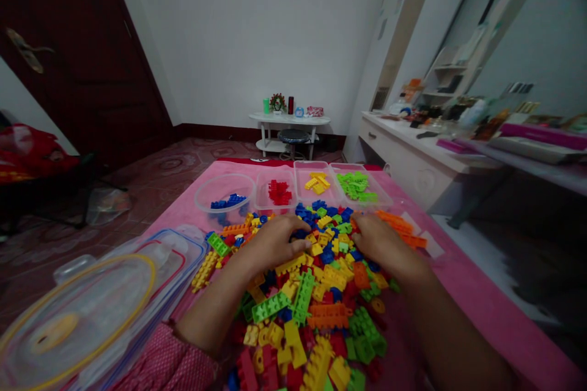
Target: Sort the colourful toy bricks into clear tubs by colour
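Observation:
A large pile of mixed plastic building blocks (pixel 328 278) in yellow, red, blue, green and orange covers the middle of the pink-covered table (pixel 183 200). Over the pile's left side rests my left hand (pixel 279 239), its thumb and fingers apart, with a blue block showing in the gap between them. Across from it, my right hand (pixel 376 237) reaches into the pile's right side, its thumb apart from its fingers. I see nothing gripped in either hand, though some fingertips are partly hidden.
Behind the pile stand a round tub (pixel 202 195) with blue blocks, and clear boxes with red blocks (pixel 279 192), yellow blocks (pixel 317 182) and green blocks (pixel 355 186). Orange blocks (pixel 398 224) lie at the right. Stacked clear lids (pixel 114 299) sit at the left.

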{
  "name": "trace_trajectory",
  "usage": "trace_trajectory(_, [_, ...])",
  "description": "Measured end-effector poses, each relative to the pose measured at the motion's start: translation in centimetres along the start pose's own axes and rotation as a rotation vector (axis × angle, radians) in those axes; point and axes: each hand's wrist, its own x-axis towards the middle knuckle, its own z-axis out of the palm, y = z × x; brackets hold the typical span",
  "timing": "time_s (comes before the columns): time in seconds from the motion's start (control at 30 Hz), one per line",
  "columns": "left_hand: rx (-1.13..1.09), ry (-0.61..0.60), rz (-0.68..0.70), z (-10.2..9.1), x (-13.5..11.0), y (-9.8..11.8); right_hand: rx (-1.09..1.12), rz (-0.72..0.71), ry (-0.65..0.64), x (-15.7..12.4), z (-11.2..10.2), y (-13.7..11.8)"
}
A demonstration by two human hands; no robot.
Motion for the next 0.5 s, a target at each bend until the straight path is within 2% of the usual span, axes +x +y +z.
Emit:
trace_trajectory(0.1, [-0.001, -0.015, 0.083, 0.6, 0.0, 0.6, -0.017, -0.027, -0.017, -0.5, -0.2, -0.6])
trace_trajectory(0.3, [0.034, -0.111, 0.152, 1.0, 0.0, 1.4, -0.026, -0.108, -0.037, -1.2, -1.3, -0.3])
trace_trajectory(0.4, [-0.001, -0.114, 0.15, 0.7, -0.1, 1.3, -0.041, -0.116, -0.059, -1.4, -1.8, -0.2])
trace_trajectory(0.5, [-0.034, -0.174, 0.099, -0.1, -0.3, 0.7, -0.027, -0.132, -0.069, -1.5, -1.7, -0.2])
